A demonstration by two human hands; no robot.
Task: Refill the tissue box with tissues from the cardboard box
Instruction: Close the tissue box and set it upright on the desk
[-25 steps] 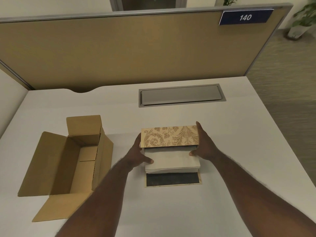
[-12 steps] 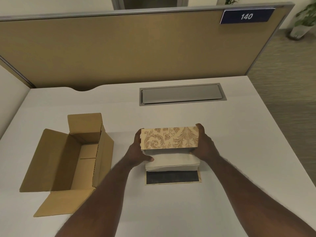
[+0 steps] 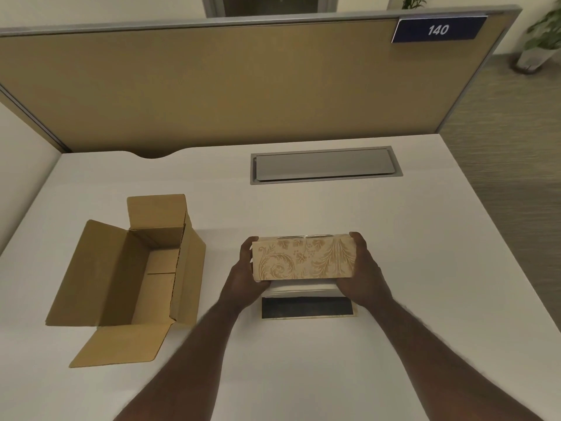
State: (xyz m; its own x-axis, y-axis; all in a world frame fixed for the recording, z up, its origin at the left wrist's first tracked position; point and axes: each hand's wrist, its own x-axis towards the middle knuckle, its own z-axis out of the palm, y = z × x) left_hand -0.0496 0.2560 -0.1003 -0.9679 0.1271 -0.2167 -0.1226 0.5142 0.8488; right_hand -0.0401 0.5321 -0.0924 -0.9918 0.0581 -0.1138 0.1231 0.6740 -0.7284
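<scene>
The gold-patterned tissue box cover (image 3: 304,258) is held at its two ends over a white stack of tissues (image 3: 300,289). My left hand (image 3: 246,276) grips its left end and my right hand (image 3: 361,273) grips its right end. Only a thin strip of tissues shows below the cover's front edge. The stack rests on the box's flat base (image 3: 307,308), whose dark inner face shows in front. The open cardboard box (image 3: 133,278) lies to the left with its flaps spread, and I see no tissues inside it.
The white desk (image 3: 303,360) has a grey cable hatch (image 3: 324,165) at the back centre. A tan partition panel (image 3: 227,86) with a blue "140" plate (image 3: 438,29) closes off the far edge. The desk's right edge drops to carpeted floor.
Both hands have tipped and lowered the patterned cover toward me over the tissue stack, so much less of the white stack shows than one second ago.
</scene>
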